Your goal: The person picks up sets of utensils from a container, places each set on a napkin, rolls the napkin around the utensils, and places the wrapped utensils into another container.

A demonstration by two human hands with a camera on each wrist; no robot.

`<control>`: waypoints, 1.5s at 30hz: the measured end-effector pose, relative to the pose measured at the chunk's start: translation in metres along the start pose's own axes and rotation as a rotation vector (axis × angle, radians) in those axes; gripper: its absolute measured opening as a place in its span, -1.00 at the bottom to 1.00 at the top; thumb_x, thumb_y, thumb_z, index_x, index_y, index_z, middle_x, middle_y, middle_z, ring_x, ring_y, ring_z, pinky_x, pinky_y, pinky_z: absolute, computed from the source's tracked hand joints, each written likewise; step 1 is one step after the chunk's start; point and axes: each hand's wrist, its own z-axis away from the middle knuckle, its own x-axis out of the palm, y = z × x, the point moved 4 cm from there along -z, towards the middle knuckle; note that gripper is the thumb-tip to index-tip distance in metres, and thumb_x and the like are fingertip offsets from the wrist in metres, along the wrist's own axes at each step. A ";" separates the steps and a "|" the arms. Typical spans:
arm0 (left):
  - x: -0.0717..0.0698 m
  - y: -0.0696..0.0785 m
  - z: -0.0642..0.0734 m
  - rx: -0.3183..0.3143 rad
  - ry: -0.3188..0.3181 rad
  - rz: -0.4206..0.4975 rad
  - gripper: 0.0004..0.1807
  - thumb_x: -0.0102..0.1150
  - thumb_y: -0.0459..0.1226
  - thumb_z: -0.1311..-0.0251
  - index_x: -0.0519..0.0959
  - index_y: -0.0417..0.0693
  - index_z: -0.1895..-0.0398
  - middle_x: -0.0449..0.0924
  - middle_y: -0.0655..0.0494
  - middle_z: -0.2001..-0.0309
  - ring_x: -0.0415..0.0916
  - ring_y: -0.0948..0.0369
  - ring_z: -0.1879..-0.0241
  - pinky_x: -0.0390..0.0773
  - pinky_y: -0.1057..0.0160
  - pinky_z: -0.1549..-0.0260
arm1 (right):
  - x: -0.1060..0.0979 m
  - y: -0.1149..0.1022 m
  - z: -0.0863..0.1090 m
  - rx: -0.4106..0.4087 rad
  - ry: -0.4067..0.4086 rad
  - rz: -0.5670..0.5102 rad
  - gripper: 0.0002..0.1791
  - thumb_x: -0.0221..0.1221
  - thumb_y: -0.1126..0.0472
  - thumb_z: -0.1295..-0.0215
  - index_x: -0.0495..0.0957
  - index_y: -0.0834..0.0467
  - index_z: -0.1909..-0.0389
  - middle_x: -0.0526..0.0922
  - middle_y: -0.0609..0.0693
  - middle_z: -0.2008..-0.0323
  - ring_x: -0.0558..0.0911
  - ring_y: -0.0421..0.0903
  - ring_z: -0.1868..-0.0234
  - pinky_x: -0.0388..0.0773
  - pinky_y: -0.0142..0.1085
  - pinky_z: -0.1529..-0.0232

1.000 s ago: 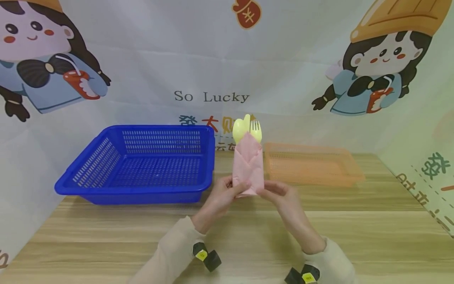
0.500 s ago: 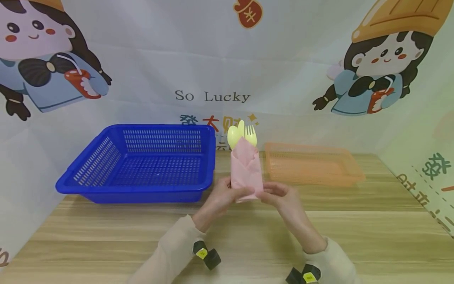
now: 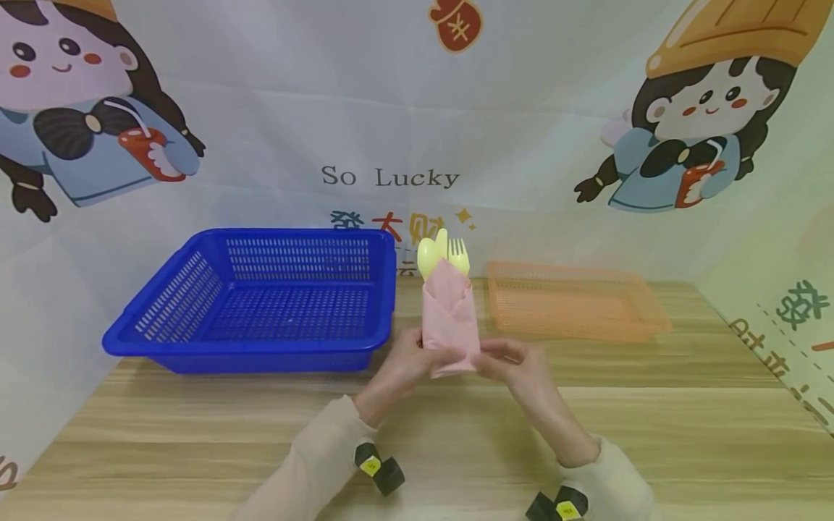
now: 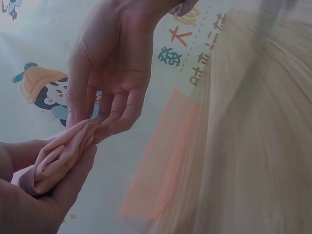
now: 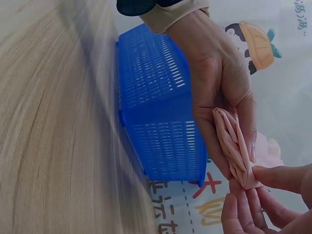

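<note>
A folded pink napkin (image 3: 449,318) is held up above the table between both hands. From its top stick out a pale yellow spoon (image 3: 428,255), a knife (image 3: 442,239) and a fork (image 3: 459,255). My left hand (image 3: 407,365) grips the lower left side, thumb across the front. The right hand (image 3: 517,365) pinches the lower right corner between thumb and fingers. In the right wrist view the folded layers at the bottom end of the napkin (image 5: 234,148) show. The lower parts of the cutlery are hidden inside it.
To the left on the wooden table (image 3: 456,463) stands a blue plastic basket (image 3: 260,349). A shallow orange basket (image 3: 576,333) sits at the back right. A printed cloth (image 3: 521,130) hangs behind the table.
Both hands keep their hold on the napkin. The napkin with the cutlery has come down a little and slightly to the left, leaning a bit.
</note>
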 end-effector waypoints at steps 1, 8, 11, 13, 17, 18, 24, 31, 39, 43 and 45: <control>0.000 -0.001 0.000 -0.001 -0.004 -0.004 -0.65 0.24 -0.42 0.08 0.49 -0.38 0.17 0.59 -0.10 0.33 0.45 0.25 0.46 0.52 0.33 0.43 | 0.000 0.000 0.000 -0.001 0.001 0.007 -0.69 0.19 0.33 -0.06 0.50 0.37 0.15 0.61 0.17 0.24 0.59 -0.08 0.27 0.49 -0.19 0.08; -0.002 -0.004 0.001 -0.022 -0.003 -0.037 -0.64 0.24 -0.43 0.13 0.49 -0.37 0.17 0.58 -0.11 0.32 0.45 0.23 0.45 0.53 0.31 0.41 | 0.002 0.002 0.000 0.005 -0.005 0.021 -0.68 0.20 0.34 -0.04 0.50 0.36 0.15 0.61 0.15 0.26 0.58 -0.08 0.25 0.46 -0.17 0.05; -0.002 -0.005 0.001 -0.027 0.002 -0.045 -0.63 0.24 -0.45 0.15 0.49 -0.38 0.17 0.58 -0.12 0.31 0.46 0.22 0.45 0.54 0.29 0.40 | 0.003 0.002 0.001 -0.001 -0.013 0.023 -0.68 0.20 0.34 -0.04 0.50 0.36 0.14 0.61 0.17 0.22 0.58 -0.06 0.22 0.46 -0.17 0.04; -0.002 -0.006 0.001 -0.032 0.003 -0.044 -0.63 0.25 -0.46 0.15 0.49 -0.37 0.17 0.57 -0.12 0.31 0.46 0.22 0.46 0.55 0.29 0.40 | 0.003 0.002 0.001 -0.005 -0.015 0.034 -0.69 0.19 0.33 -0.05 0.51 0.35 0.15 0.61 0.18 0.19 0.58 -0.06 0.20 0.46 -0.17 0.04; -0.002 -0.008 0.000 -0.029 0.003 -0.031 -0.63 0.25 -0.47 0.16 0.48 -0.39 0.18 0.57 -0.11 0.34 0.46 0.24 0.48 0.55 0.29 0.41 | 0.002 0.004 0.002 0.000 -0.013 0.061 -0.70 0.19 0.29 -0.07 0.53 0.33 0.16 0.61 0.18 0.18 0.57 -0.05 0.19 0.45 -0.15 0.04; -0.002 -0.009 0.001 -0.033 0.004 -0.030 -0.63 0.25 -0.46 0.16 0.48 -0.39 0.18 0.57 -0.11 0.34 0.46 0.24 0.48 0.55 0.30 0.41 | 0.002 0.004 0.002 0.003 -0.014 0.067 -0.70 0.19 0.29 -0.08 0.53 0.33 0.16 0.61 0.18 0.18 0.57 -0.05 0.19 0.45 -0.15 0.04; -0.003 -0.010 0.002 -0.055 0.017 -0.048 -0.60 0.28 -0.38 0.13 0.47 -0.36 0.17 0.57 -0.10 0.33 0.48 0.23 0.47 0.55 0.29 0.42 | 0.003 0.006 0.001 0.020 -0.029 0.083 -0.71 0.19 0.28 -0.08 0.53 0.33 0.17 0.61 0.17 0.20 0.58 -0.06 0.24 0.47 -0.16 0.07; -0.013 0.004 0.002 -0.025 0.015 -0.112 -0.62 0.32 -0.33 0.16 0.51 -0.31 0.22 0.57 -0.02 0.40 0.46 0.25 0.49 0.51 0.34 0.48 | 0.006 0.002 -0.004 -0.015 -0.096 0.090 -0.65 0.13 0.15 -0.17 0.50 0.31 0.10 0.60 0.16 0.16 0.59 -0.06 0.22 0.47 -0.17 0.05; -0.049 0.050 0.002 0.078 0.015 -0.180 -0.60 0.29 -0.39 0.12 0.45 -0.37 0.17 0.53 -0.05 0.37 0.43 0.26 0.49 0.48 0.37 0.49 | 0.022 -0.038 -0.026 -0.160 -0.239 -0.037 -0.58 -0.07 0.13 -0.34 0.43 0.46 0.10 0.58 0.22 0.26 0.59 -0.12 0.30 0.55 -0.27 0.18; -0.078 0.077 0.003 0.097 0.016 -0.177 -0.56 0.22 -0.42 0.04 0.38 -0.43 0.06 0.51 -0.16 0.25 0.47 0.27 0.43 0.52 0.37 0.41 | 0.033 -0.058 -0.040 -0.150 -0.260 0.003 -0.59 -0.05 0.10 -0.33 0.44 0.40 0.10 0.58 0.23 0.24 0.61 -0.09 0.27 0.55 -0.27 0.17; -0.094 0.089 0.003 0.095 0.029 -0.197 -0.52 0.20 -0.42 0.01 0.33 -0.44 0.00 0.48 -0.20 0.17 0.48 0.27 0.40 0.52 0.38 0.37 | 0.038 -0.064 -0.047 -0.142 -0.263 0.059 -0.58 -0.05 0.06 -0.32 0.43 0.36 0.06 0.57 0.23 0.19 0.60 -0.05 0.21 0.54 -0.26 0.14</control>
